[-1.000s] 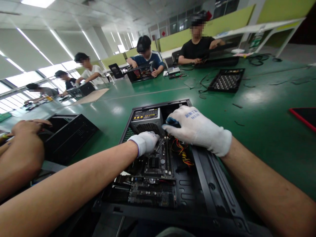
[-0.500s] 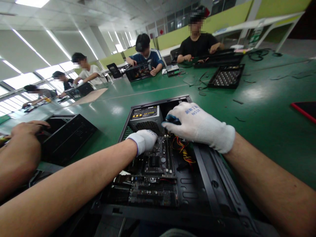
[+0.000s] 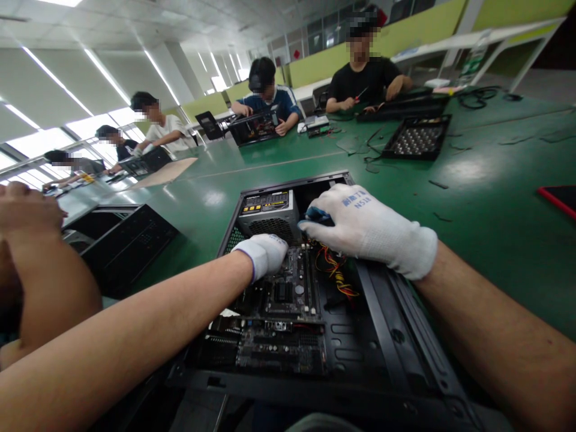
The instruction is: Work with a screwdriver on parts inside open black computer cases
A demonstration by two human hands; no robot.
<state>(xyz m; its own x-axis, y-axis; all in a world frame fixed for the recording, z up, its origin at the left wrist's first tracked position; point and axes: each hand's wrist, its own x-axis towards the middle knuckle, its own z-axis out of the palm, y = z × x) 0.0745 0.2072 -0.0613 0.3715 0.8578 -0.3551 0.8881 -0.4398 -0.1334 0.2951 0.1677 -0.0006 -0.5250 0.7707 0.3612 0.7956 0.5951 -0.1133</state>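
In front of me lies an open black computer case with a motherboard inside. A grey power supply sits in its far left corner. My left hand, in a white glove, is curled low over the motherboard's far end; its fingertips are hidden. Beside the power supply, my right hand is closed in a white glove with blue on the finger side. What its thumb and fingers hold is hidden. Red, yellow and black cables hang below the right hand.
Another person's arm reaches in from the left, beside another black case. Several people work across the green table. A black perforated panel lies at the back, and a red-edged dark object at the right.
The neighbouring person's hand at the left has lifted off the other case. Across the table, a person's screwdriver now shows raised. My hands stay in nearly the same place.
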